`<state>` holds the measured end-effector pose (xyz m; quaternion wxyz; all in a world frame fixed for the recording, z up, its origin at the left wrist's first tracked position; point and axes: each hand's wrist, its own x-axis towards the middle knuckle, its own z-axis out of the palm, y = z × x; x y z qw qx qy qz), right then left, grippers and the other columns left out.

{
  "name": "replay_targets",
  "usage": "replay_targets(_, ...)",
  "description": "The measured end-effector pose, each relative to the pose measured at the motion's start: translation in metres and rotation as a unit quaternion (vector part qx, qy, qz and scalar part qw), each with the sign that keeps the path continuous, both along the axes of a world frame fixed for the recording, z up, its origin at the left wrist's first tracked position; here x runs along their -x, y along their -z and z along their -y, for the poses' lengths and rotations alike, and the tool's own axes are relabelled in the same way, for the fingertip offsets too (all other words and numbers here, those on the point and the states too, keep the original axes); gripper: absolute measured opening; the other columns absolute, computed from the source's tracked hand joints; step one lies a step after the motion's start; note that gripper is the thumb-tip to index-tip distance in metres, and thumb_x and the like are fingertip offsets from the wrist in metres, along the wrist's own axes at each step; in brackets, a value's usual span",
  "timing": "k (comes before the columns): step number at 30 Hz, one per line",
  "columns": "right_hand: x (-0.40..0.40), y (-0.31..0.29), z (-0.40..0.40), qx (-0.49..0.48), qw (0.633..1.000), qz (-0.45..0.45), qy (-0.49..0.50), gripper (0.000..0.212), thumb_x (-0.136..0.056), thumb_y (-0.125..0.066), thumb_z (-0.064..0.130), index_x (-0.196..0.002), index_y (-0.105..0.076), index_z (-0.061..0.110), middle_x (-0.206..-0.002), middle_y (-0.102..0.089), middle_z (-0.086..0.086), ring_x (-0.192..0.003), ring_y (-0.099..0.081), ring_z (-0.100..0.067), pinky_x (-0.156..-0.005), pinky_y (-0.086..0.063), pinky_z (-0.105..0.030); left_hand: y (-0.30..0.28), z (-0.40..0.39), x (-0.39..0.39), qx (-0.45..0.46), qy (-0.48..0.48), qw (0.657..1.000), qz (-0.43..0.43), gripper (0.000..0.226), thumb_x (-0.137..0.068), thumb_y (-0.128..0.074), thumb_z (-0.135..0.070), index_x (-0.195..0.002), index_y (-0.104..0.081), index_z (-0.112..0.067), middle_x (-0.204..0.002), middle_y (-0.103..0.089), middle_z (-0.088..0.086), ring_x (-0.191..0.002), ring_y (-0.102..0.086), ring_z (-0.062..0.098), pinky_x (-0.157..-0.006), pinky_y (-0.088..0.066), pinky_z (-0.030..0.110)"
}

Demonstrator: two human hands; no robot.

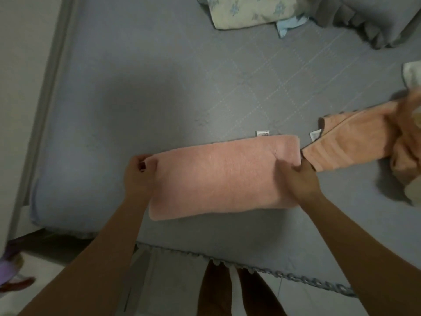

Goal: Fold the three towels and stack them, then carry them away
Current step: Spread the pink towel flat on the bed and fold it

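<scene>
A pink towel [218, 176], folded into a long rectangle, lies flat on the grey-blue bed [136, 99] near its front edge. My left hand [139, 176] pinches the towel's far left corner. My right hand [298, 179] grips its right end, fingers curled over the fold. An orange towel [355, 140] lies crumpled and unfolded just to the right, its near corner almost touching the pink one. A white cloth [412, 74] shows at the far right edge; I cannot tell whether it is a towel.
A floral pillow [246, 10] and a grey blanket [369, 21] lie at the head of the bed. A wall runs along the bed's left side. The bed's frilled front edge [250, 267] is close to my legs, with tiled floor below.
</scene>
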<state>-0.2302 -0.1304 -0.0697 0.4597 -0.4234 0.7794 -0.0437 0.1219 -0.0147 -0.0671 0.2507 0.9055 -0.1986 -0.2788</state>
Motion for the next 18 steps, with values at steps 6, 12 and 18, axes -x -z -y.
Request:
replay_targets(6, 0.013, -0.003, 0.001, 0.011, 0.993, -0.056, -0.104, 0.046, -0.086, -0.065, 0.038, -0.118, -0.062, 0.006, -0.113, -0.067, -0.017, -0.094, -0.060, -0.030, -0.077, -0.041, -0.032, -0.007, 0.022, -0.028, 0.060, -0.016, 0.998, -0.005, 0.020, -0.086, -0.066, -0.022, -0.103, -0.069, -0.012, -0.088, -0.067, 0.005, -0.078, -0.059, 0.017, -0.068, -0.048, 0.029)
replay_targets(12, -0.013, -0.023, 0.077, 0.157, 0.963, -0.145, -0.164, 0.036, -0.086, -0.059, 0.029, -0.117, -0.061, 0.011, -0.112, -0.066, -0.017, -0.104, -0.060, -0.039, -0.083, -0.042, -0.037, -0.005, 0.034, -0.024, -0.130, 0.202, 0.971, -0.001, 0.039, -0.081, -0.069, -0.011, -0.119, -0.062, -0.008, -0.118, -0.062, 0.020, -0.109, -0.060, 0.037, -0.097, -0.049, 0.044)
replay_targets(18, -0.099, -0.025, 0.014, 0.304, 0.854, -0.092, -0.411, 0.061, -0.091, -0.044, 0.026, -0.147, -0.036, 0.003, -0.155, -0.031, -0.020, -0.145, -0.024, -0.038, -0.116, -0.015, -0.056, -0.011, 0.043, 0.073, 0.067, 0.476, 0.859, 0.176, 0.062, -0.092, -0.046, -0.025, -0.150, -0.030, -0.011, -0.160, -0.025, 0.017, -0.148, -0.019, 0.032, -0.119, -0.020, 0.044)
